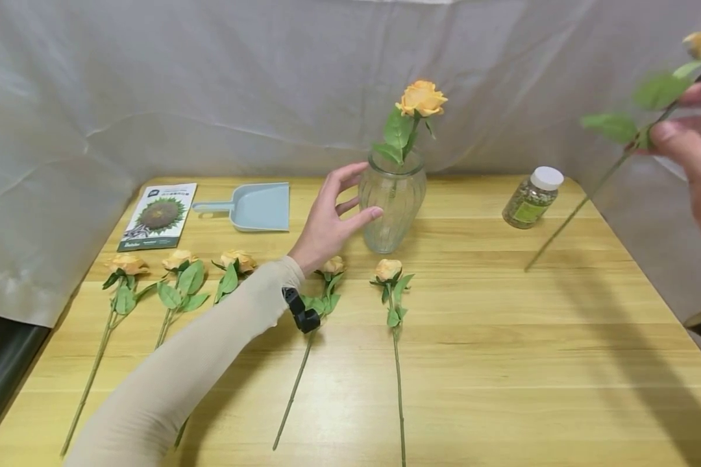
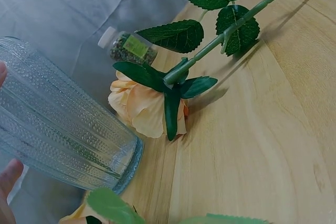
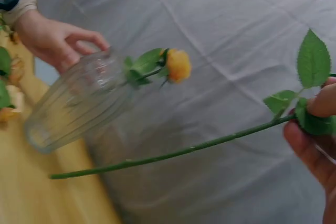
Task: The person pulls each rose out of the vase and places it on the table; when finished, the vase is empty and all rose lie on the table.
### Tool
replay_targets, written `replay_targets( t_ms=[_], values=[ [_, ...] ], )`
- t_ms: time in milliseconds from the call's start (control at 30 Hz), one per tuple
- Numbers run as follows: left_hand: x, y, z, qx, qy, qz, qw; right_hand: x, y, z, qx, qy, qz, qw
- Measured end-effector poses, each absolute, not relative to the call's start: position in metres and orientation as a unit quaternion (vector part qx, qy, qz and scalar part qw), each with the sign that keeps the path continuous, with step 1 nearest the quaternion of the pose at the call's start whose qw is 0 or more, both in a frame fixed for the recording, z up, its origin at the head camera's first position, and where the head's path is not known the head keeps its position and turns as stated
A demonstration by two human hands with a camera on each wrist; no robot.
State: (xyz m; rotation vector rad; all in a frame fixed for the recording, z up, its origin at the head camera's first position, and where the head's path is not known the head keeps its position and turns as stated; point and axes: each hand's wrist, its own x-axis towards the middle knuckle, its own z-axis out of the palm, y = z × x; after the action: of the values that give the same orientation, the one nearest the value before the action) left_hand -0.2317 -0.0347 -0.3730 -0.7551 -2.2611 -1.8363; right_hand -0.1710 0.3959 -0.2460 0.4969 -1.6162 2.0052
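A clear ribbed glass vase (image 1: 393, 201) stands toward the back of the table, with one yellow-orange rose (image 1: 422, 99) upright in it. My left hand (image 1: 333, 217) holds the vase from its left side, thumb across the front and fingers up near the rim. Off to the right, my right hand (image 1: 695, 143) pinches another rose (image 3: 173, 154) by its stem, just under the leaves. This stem slants down and left above the table, its bloom at the frame's upper right corner in the head view. The right wrist view shows the stem's lower end in front of the vase.
Several roses lie on the table, among them one front-centre rose (image 1: 389, 270) and one far-left rose (image 1: 126, 264). Behind them are a seed packet (image 1: 159, 215) and a light-blue dustpan (image 1: 261, 206). A white-capped jar (image 1: 528, 201) stands at the back right. Grey fabric (image 1: 257, 84) hangs behind.
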Motion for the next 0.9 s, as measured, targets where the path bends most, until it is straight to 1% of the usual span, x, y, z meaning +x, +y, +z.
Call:
replay_targets(
  t_ms=[133,233,367,467,567,667,900],
  values=[
    [-0.23,-0.034,-0.372,-0.249,-0.749,-0.611,0.064,-0.165,0.398,-0.266,0.232,-0.485,0.825,0.172],
    [-0.23,-0.034,-0.371,-0.249,-0.748,-0.612,0.064,-0.159,0.397,-0.277,0.233,-0.519,0.81,0.142],
    [-0.231,-0.035,-0.372,-0.25,-0.748,-0.611,0.066,-0.148,0.393,-0.292,0.175,-0.671,0.711,0.119],
    [-0.232,-0.035,-0.373,-0.249,-0.75,-0.609,0.068,-0.142,0.387,-0.305,0.128,-0.769,0.621,0.085],
    [-0.232,-0.035,-0.373,-0.249,-0.751,-0.608,0.068,-0.141,0.38,-0.321,0.108,-0.816,0.566,0.045],
    [-0.232,-0.034,-0.373,-0.251,-0.751,-0.608,0.067,-0.14,0.375,-0.336,0.107,-0.844,0.525,0.014],
    [-0.232,-0.035,-0.373,-0.247,-0.752,-0.608,0.067,-0.138,0.362,-0.365,0.142,-0.832,0.534,-0.05]
  ],
)
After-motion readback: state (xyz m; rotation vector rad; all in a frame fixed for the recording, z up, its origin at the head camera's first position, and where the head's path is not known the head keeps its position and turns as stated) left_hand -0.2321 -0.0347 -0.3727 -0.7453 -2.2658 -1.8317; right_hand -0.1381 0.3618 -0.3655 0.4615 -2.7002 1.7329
